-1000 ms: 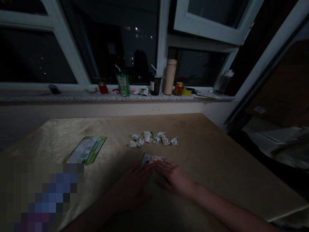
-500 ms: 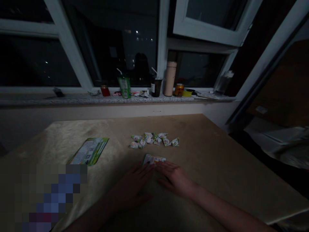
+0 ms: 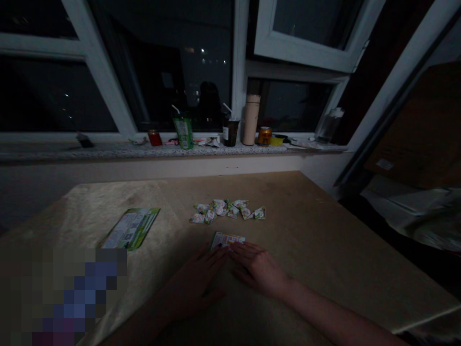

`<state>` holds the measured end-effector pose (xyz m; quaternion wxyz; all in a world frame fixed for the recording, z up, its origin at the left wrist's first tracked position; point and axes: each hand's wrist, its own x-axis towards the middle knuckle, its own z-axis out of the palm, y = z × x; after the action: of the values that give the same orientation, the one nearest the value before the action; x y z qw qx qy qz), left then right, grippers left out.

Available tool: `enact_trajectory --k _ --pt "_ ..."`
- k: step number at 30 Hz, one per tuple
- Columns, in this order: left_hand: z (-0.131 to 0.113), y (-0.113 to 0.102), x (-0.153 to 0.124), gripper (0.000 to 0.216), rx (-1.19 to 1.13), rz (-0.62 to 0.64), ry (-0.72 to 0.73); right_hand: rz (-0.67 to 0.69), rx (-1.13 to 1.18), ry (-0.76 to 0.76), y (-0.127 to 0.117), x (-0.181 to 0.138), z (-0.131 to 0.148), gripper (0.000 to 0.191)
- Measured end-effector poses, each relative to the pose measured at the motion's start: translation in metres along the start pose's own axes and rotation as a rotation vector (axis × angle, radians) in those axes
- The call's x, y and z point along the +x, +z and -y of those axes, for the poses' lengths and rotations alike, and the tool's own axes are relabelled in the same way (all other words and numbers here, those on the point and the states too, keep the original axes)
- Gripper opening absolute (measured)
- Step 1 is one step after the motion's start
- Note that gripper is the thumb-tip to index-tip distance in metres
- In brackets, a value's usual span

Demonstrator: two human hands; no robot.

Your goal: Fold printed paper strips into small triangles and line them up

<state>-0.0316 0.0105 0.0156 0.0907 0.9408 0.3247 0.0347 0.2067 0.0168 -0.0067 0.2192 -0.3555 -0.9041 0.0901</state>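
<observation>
Dim light falls on a tan tabletop (image 3: 324, 250), where a small printed packet (image 3: 229, 238) lies near the middle. The left hand (image 3: 199, 269) and right hand (image 3: 257, 264) lay flat, extended fingers over its near edge, hiding part of it. Just beyond sit twisted wrappers (image 3: 220, 208); a green pouch (image 3: 135, 228) lies left. On the far sill (image 3: 248, 150) stand a green cup (image 3: 184, 131) and dark cup (image 3: 231, 133), both with straws, a red jar (image 3: 154, 138) and pink flask (image 3: 251, 121), contents unclear.
</observation>
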Motion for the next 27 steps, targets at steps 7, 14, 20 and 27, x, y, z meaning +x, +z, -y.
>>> enact_trajectory --k 7,14,20,27 --pt "-0.0014 -0.0021 -0.0001 0.073 -0.021 -0.010 0.003 -0.019 -0.007 0.045 -0.0014 -0.0007 0.0009 0.039" --pt "0.0005 0.0023 0.0010 0.071 -0.007 -0.039 0.002 -0.018 -0.010 0.022 -0.0024 -0.0024 -0.0028 0.038" --pt "-0.0009 0.0000 0.0019 0.068 0.010 -0.004 -0.009 -0.007 -0.072 0.058 -0.0078 -0.0030 -0.0027 0.038" --pt "0.0017 0.0028 0.0003 0.071 -0.004 0.012 -0.009 -0.025 -0.135 0.120 -0.0050 -0.0033 -0.0027 0.034"
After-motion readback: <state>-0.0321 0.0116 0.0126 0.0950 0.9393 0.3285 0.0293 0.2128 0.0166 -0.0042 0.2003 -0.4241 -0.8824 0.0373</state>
